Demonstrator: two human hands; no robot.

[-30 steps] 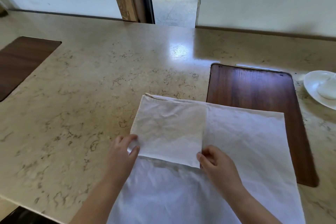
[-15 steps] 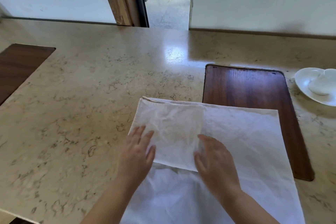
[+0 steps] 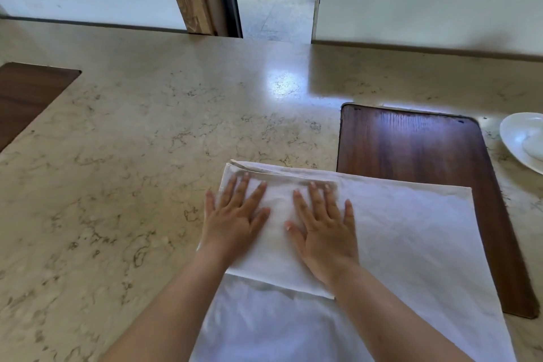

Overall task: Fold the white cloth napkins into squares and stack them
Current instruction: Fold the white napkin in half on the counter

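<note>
A folded white napkin [image 3: 279,258] lies as a square on top of a larger unfolded white napkin [image 3: 411,244] on the marble counter. My left hand [image 3: 235,220] rests flat on the left part of the folded square, fingers spread. My right hand [image 3: 323,226] presses flat on its right part, fingers apart. Neither hand grips anything. The big napkin reaches the frame's bottom edge, and its right side overlaps a dark board.
A dark wooden board [image 3: 411,144] lies to the right, partly under the big napkin. A white dish [image 3: 517,138] sits at the far right edge. Another dark wooden panel [image 3: 26,94] is at the far left. The beige marble counter [image 3: 147,156] extends to a wall and doorway.
Both hands let go of the folded square's near edge and slid forward over it; they now lie flat near its far edge.
</note>
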